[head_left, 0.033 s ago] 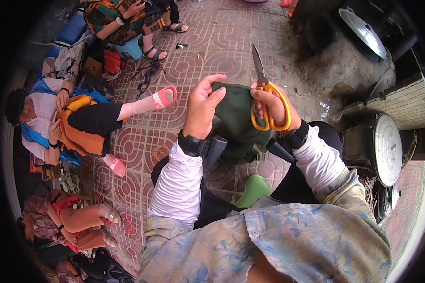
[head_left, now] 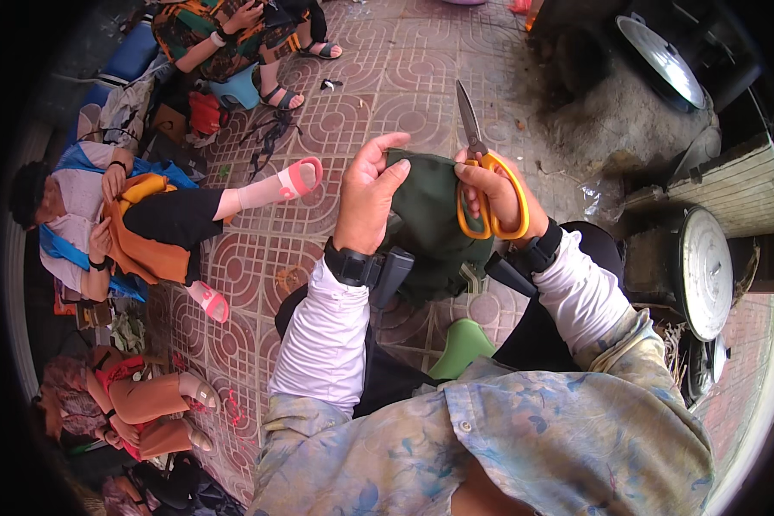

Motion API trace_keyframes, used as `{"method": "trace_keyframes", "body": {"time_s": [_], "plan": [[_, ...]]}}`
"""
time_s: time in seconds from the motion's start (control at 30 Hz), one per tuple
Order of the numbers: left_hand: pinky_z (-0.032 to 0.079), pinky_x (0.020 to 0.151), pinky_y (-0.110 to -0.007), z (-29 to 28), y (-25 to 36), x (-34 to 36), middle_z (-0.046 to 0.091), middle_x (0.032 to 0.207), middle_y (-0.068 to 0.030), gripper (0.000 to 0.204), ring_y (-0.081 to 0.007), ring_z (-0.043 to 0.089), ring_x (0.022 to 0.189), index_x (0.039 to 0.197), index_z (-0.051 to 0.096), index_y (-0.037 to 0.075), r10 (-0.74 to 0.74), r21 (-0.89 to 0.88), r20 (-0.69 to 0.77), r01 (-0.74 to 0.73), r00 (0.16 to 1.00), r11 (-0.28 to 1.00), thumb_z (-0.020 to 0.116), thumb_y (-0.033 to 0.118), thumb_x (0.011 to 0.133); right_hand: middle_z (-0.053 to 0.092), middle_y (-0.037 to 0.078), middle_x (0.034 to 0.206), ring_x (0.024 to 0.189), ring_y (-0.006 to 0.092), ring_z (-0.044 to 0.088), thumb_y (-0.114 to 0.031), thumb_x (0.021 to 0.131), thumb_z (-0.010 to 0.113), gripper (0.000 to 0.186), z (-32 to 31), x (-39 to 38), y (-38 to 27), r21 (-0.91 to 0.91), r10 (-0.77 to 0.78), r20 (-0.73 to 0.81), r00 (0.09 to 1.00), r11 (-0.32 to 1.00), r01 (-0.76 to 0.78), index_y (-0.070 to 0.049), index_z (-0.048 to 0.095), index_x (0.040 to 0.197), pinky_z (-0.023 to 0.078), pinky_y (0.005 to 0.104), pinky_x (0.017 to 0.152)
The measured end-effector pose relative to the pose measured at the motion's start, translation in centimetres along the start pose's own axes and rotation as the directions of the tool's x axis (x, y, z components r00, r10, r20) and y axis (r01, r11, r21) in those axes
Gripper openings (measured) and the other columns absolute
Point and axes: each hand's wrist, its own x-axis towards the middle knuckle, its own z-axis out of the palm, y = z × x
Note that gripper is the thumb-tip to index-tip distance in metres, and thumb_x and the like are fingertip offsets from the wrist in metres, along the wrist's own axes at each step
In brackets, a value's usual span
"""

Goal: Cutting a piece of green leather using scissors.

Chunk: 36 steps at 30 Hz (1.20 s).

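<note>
My left hand (head_left: 366, 196) pinches the upper left edge of a dark green cloth (head_left: 426, 202), which hangs in folds between my hands. My right hand (head_left: 509, 196) holds orange-handled scissors (head_left: 483, 162), their dark blades pointing up and looking closed, while its thumb presses at the cloth's upper right edge. Below the cloth, a green plastic piece (head_left: 457, 344), perhaps a stool, shows between my legs.
Several people sit along the left, one with orange cloth (head_left: 138, 245) in their hands. To the right stand a clay stove (head_left: 585, 120), a silver lid (head_left: 658, 60) and a large lidded pot (head_left: 705, 271). Dark straps (head_left: 267, 138) lie on the tiled floor (head_left: 404, 64).
</note>
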Motion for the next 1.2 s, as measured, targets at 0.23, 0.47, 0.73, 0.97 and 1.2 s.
{"method": "trace_keyframes", "body": {"time_s": [0.23, 0.47, 0.73, 0.97, 1.2], "plan": [[0.047, 0.083, -0.025, -0.8, -0.6, 1.0, 0.063, 0.098, -0.0073, 0.023, -0.0122, 0.060, 0.090, 0.112, 0.055, 0.000, -0.030, -0.104, -0.008, 0.029, 1.000, 0.994, 0.050, 0.002, 0.090, 0.048, 0.000, 0.062, 0.048, 0.0085, 0.045, -0.010, 0.087, 0.054, 0.008, -0.2, 0.4, -0.2, 0.002, -0.001, -0.017, 1.000, 1.000, 0.001, -0.004, 0.052, 0.092, 0.038, 0.0218, 0.045], [0.049, 0.081, -0.026, -0.6, -0.6, 1.1, 0.063, 0.097, -0.0066, 0.019, -0.0123, 0.061, 0.089, 0.107, 0.058, -0.001, -0.045, -0.194, 0.005, 0.045, 0.999, 0.980, 0.052, 0.010, 0.093, 0.048, 0.000, 0.063, 0.049, 0.0084, 0.046, -0.011, 0.087, 0.055, 0.010, -0.8, 0.7, 0.1, 0.009, -0.035, -0.019, 0.999, 0.999, 0.035, -0.003, 0.052, 0.093, 0.039, 0.0220, 0.045], [0.050, 0.075, -0.025, -0.6, 0.0, 0.9, 0.065, 0.089, -0.0070, 0.021, -0.0119, 0.062, 0.080, 0.100, 0.060, -0.002, -0.111, -0.276, -0.085, 0.084, 0.990, 0.958, 0.049, 0.015, 0.095, 0.049, 0.001, 0.064, 0.051, 0.0090, 0.048, -0.013, 0.089, 0.055, 0.016, 0.0, 0.6, 0.0, -0.088, -0.112, -0.044, 0.993, 0.990, 0.108, -0.003, 0.052, 0.101, 0.040, 0.0221, 0.046], [0.051, 0.078, -0.028, -1.3, -0.3, 1.2, 0.066, 0.093, -0.0110, 0.021, -0.0165, 0.065, 0.083, 0.101, 0.059, -0.002, -0.137, -0.366, -0.137, 0.078, 0.981, 0.927, 0.049, 0.016, 0.094, 0.051, 0.003, 0.065, 0.052, 0.0103, 0.049, -0.022, 0.093, 0.048, 0.025, -0.1, 0.1, -0.6, -0.081, -0.093, 0.088, 0.992, 0.992, 0.100, -0.002, 0.051, 0.107, 0.041, 0.0225, 0.049], [0.048, 0.087, -0.034, -2.2, -1.1, 1.5, 0.065, 0.100, -0.0126, 0.026, -0.0207, 0.062, 0.094, 0.106, 0.058, -0.002, -0.243, -0.473, -0.182, 0.132, 0.953, 0.871, 0.049, 0.018, 0.093, 0.050, 0.001, 0.063, 0.053, 0.0080, 0.049, -0.029, 0.095, 0.048, 0.029, 0.5, -1.3, -0.5, -0.212, 0.063, 0.352, 0.934, 0.977, 0.014, -0.002, 0.052, 0.104, 0.040, 0.0210, 0.050]]}}
